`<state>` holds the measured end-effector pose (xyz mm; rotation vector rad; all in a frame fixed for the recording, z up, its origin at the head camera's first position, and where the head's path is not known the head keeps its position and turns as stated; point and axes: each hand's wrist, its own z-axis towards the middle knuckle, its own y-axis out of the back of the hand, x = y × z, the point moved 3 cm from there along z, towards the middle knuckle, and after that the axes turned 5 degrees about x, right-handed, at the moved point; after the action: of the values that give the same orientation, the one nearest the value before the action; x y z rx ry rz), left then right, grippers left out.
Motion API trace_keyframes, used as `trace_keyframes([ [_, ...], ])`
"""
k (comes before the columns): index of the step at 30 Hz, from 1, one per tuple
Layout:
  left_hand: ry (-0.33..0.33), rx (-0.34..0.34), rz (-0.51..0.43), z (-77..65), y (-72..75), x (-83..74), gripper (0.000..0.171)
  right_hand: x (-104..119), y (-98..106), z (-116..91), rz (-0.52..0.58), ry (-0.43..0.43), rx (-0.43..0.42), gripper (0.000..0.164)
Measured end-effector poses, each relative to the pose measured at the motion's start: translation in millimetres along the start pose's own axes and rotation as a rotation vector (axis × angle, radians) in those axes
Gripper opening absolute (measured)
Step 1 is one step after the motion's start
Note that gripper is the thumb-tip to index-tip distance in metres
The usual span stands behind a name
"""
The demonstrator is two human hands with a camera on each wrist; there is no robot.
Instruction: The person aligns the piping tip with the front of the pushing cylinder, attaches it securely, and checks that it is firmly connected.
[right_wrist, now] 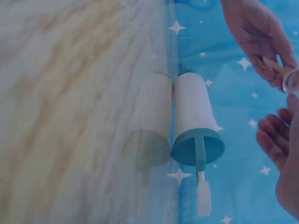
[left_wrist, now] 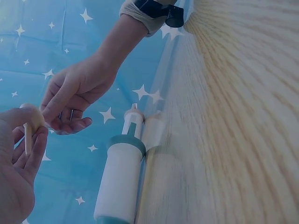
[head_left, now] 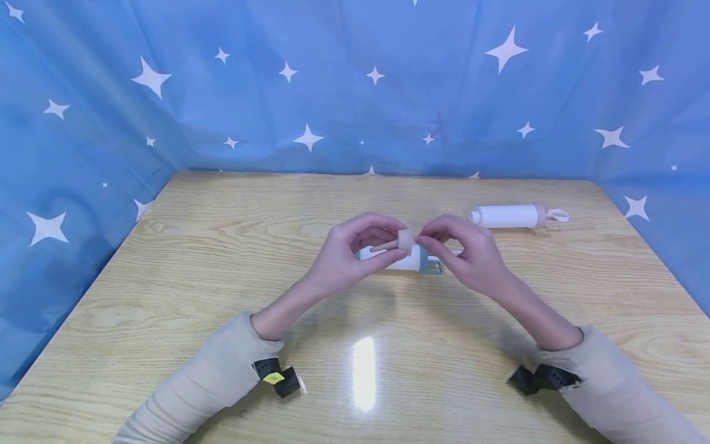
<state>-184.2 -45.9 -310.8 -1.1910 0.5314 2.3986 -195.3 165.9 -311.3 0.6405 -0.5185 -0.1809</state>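
My left hand (head_left: 352, 250) holds a small beige cap with a thin tapered spout (head_left: 405, 241), gripped between thumb and fingers. The spout points left, toward the palm; in the right wrist view the cap's round open end faces the right hand. My right hand (head_left: 471, 254) has its thumb and index fingertips close together right at that open end, the other fingers bent; I cannot tell whether it pinches anything. Below and behind the hands lies a white tube with teal ends (head_left: 407, 261), on its side, partly hidden by them. A teal handle piece (right_wrist: 200, 147) projects from one end.
Another white tube, with a beige collar and looped handle (head_left: 507, 216), lies on its side farther back and right on the wooden table (head_left: 166, 265). A blue star-patterned curtain (head_left: 344, 80) borders the table's back and sides. Black cameras sit on both wrists.
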Motion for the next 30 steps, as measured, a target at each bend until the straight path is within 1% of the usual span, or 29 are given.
trace_keyframes([
  [5, 0.002, -0.006, 0.015, 0.4, 1.1, 1.5, 0.034, -4, 1, -1, -0.014, 0.004, 0.010, 0.038],
  [7, 0.003, -0.009, 0.023, 0.5, 1.9, 2.0, 0.034, -6, 2, -2, -0.022, 0.012, 0.016, 0.030],
  [10, 0.003, -0.011, 0.033, 0.5, 2.6, 2.4, 0.034, -8, 3, -3, -0.033, 0.013, 0.028, 0.012],
  [11, 0.003, -0.010, 0.035, 0.5, 2.8, 2.5, 0.034, -9, 3, -3, -0.038, 0.013, 0.031, 0.009],
  [16, 0.005, -0.006, 0.040, 0.5, 3.1, 3.2, 0.035, -15, 6, -6, -0.054, 0.013, 0.033, 0.022],
  [18, 0.006, -0.006, 0.041, 0.5, 3.3, 3.4, 0.035, -19, 8, -7, -0.059, 0.018, 0.026, 0.023],
  [22, 0.012, -0.007, 0.046, 0.3, 3.4, 3.4, 0.035, -27, 10, -9, -0.067, 0.010, 0.009, 0.019],
  [27, 0.021, -0.008, 0.054, 0.1, 3.4, 3.8, 0.035, -37, 14, -13, -0.097, 0.005, -0.028, 0.040],
  [30, 0.021, -0.010, 0.056, 0.0, 3.5, 3.6, 0.035, -41, 17, -15, -0.126, -0.007, -0.035, 0.042],
])
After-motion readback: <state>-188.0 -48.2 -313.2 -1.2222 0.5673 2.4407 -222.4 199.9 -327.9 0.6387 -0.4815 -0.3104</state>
